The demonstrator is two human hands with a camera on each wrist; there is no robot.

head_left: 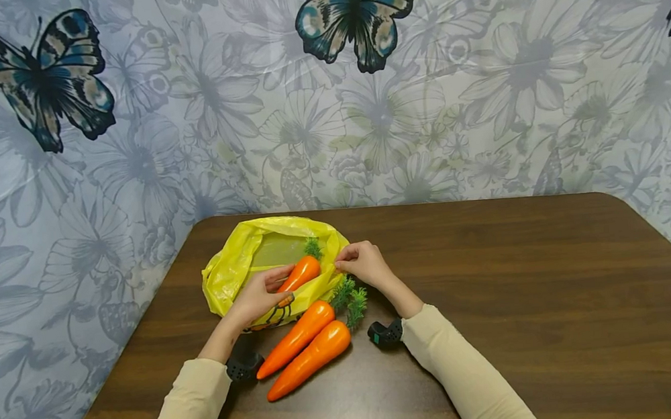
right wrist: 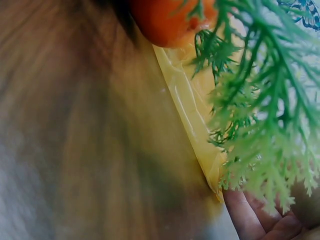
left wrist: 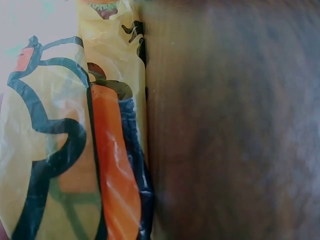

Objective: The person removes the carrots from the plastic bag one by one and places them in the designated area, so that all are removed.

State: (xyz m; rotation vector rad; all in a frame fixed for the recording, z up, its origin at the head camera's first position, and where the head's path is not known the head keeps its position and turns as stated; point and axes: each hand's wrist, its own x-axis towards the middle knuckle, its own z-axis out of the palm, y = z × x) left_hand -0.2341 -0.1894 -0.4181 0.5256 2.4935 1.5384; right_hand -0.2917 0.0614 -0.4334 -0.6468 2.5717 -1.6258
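A yellow plastic bag [head_left: 226, 282] lies on the table with its mouth spread wide. My left hand [head_left: 259, 296] reaches to its near side and holds an orange carrot [head_left: 305, 270] between thumb and fingers, its green top pointing into the bag. At the bag's right edge, my right hand [head_left: 368, 265] pinches the rim with thumb and fingertips. Two more carrots, one upper [head_left: 299, 338] and one lower [head_left: 313, 360], lie side by side in front. Leafy green tops [right wrist: 265, 110] partly cover the right fingers [right wrist: 244, 215] in the right wrist view.
The brown wooden table [head_left: 532, 298] stretches off to the right. Behind it hangs a pale floral cloth [head_left: 424, 127] with butterflies. Black devices sit at both wrists, left [head_left: 244, 368] and right [head_left: 386, 334]. Black and orange print [left wrist: 117, 160] marks the bag's side in the left wrist view.
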